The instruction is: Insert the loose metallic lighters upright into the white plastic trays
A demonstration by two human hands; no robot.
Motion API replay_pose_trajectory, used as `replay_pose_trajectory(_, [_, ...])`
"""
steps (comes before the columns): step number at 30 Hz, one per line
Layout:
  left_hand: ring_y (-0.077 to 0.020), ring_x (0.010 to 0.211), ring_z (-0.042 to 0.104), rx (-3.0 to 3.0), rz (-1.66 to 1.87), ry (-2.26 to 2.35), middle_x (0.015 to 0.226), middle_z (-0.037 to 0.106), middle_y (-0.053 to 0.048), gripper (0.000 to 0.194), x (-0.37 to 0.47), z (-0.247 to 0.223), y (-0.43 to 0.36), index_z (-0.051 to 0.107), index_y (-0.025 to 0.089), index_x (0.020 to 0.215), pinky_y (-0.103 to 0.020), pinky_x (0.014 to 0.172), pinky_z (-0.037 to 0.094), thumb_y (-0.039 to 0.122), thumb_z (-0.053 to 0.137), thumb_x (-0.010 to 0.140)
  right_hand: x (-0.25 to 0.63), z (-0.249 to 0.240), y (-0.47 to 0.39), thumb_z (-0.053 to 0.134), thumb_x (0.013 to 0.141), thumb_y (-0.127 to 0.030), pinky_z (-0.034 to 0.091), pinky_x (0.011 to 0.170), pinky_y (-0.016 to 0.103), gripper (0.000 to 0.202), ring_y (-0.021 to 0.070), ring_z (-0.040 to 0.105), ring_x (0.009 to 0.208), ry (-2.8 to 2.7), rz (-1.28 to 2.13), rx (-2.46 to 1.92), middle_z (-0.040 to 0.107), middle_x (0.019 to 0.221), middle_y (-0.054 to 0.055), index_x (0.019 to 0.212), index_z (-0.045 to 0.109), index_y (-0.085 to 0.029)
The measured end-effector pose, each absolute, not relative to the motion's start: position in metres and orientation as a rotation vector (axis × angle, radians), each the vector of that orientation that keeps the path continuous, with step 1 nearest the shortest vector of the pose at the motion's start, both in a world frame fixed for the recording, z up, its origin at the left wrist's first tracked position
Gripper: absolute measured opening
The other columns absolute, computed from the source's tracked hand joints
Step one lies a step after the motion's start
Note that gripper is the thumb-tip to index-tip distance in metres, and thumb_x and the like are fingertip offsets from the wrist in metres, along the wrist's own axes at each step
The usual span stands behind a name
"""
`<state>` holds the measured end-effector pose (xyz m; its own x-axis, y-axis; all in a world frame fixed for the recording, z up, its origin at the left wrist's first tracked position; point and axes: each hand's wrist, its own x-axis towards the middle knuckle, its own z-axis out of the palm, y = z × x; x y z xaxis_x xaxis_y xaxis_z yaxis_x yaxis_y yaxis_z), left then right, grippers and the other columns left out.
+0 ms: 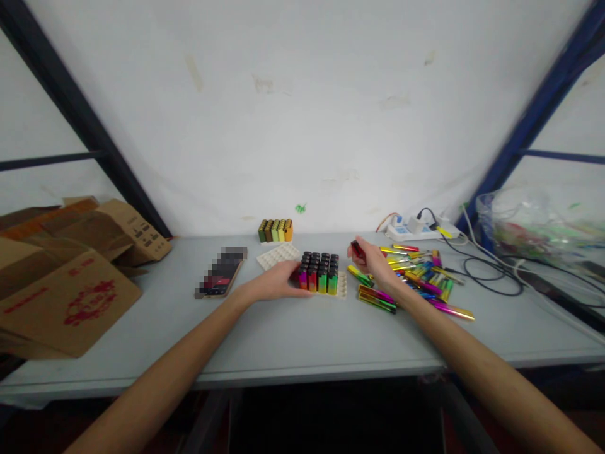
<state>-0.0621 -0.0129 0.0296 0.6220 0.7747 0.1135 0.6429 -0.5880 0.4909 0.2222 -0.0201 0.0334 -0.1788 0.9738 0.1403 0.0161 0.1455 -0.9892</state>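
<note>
On the counter (283, 340) I see lighters (319, 275) in a tray (343, 285), between a phone (225, 275) left and a loose pile (428, 277) right, a power strip (418, 231) behind the pile.

Bright, even light covers the wall (331, 139) and tabletop (283, 340), with deep shadow beneath, stretched edges, and the phone (229, 276) partly pixelated

This looks like a small workshop or packing station: cardboard boxes (80, 296) crowd the left edge of the desk (302, 340), lighters (322, 277) stand in rows in a pale tray (342, 287), and a power strip (418, 233) sits by the back right corner.
</note>
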Motion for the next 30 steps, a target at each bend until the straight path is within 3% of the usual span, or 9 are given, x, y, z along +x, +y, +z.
replay_pose_trajectory(5, [-0.0327,0.098,0.069,2.450,0.428,1.135,0.106,0.074,-0.012,0.062,-0.062,0.029,-0.012,0.069,0.014,0.108,-0.038,0.083,0.053,0.065,0.078,0.074,0.222,0.028,-0.019,0.052,0.095,-0.065,0.041,0.056,0.025,0.047,0.0120,0.050,0.061,-1.624,1.030,-0.956,0.052,0.072,-0.003,0.100,0.063,-0.020])
replay_pose_trajectory(12, [-0.0326,0.099,0.069,2.436,0.429,1.117,0.108,0.074,-0.012,0.061,-0.062,0.029,-0.012,0.070,0.014,0.110,-0.038,0.084,0.054,0.063,0.078,0.075,0.227,0.016,-0.013,0.064,0.092,-0.058,0.053,0.077,0.032,0.040,0.0194,0.068,0.083,-1.755,0.792,-0.986,0.072,0.088,0.004,0.100,0.063,-0.019])
replay_pose_trajectory(19, [-0.0320,0.101,0.069,2.422,0.466,1.102,0.109,0.075,-0.010,0.059,-0.061,0.030,-0.013,0.070,0.015,0.112,-0.039,0.088,0.054,0.058,0.081,0.073,0.231,0.019,-0.013,0.062,0.095,-0.053,0.060,0.072,0.035,0.033,0.0224,0.075,0.079,-1.907,0.667,-1.064,0.078,0.087,0.006,0.106,0.061,-0.022])
replay_pose_trajectory(30, [-0.0324,0.101,0.069,2.402,0.473,1.074,0.111,0.075,-0.011,0.059,-0.061,0.031,-0.014,0.070,0.015,0.113,-0.038,0.086,0.054,0.058,0.081,0.074,0.236,0.034,-0.022,0.067,0.092,-0.048,0.062,0.070,0.035,0.029,0.0219,0.075,0.082,-1.961,0.622,-1.120,0.075,0.096,0.008,0.100,0.060,-0.022])
